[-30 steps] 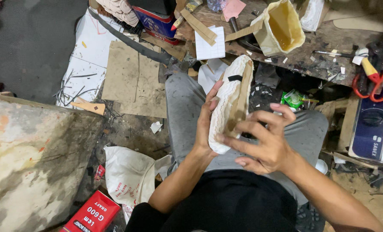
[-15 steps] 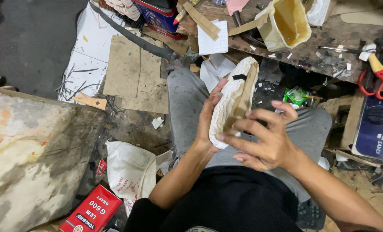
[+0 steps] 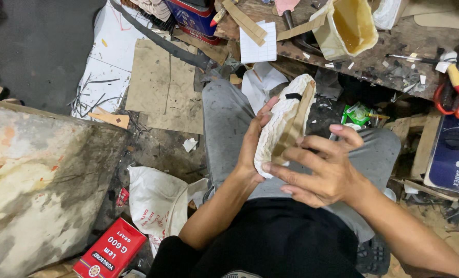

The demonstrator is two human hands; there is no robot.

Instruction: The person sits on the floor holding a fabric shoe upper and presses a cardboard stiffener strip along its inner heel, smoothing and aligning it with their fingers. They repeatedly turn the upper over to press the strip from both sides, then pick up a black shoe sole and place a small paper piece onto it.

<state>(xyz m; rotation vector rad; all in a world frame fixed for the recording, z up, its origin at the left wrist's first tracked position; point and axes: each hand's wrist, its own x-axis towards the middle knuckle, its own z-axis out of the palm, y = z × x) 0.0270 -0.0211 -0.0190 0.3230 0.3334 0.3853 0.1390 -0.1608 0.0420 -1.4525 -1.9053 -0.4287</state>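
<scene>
Over my lap, above my grey trousers (image 3: pixel 224 128), my left hand (image 3: pixel 252 141) is closed around the back of a white shoe upper (image 3: pixel 283 123), holding it upright with its tan insole side facing right. My right hand (image 3: pixel 322 170) lies against that side, fingers spread and pressing, not clamped. Beyond my knees stands the cluttered table (image 3: pixel 394 56) with a yellow glue container (image 3: pixel 348 25) and red-handled scissors (image 3: pixel 458 92). On the floor lies a red box (image 3: pixel 111 255).

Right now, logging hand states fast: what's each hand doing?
Left hand: closed on the white shoe upper.
Right hand: open, fingers spread against it.
</scene>
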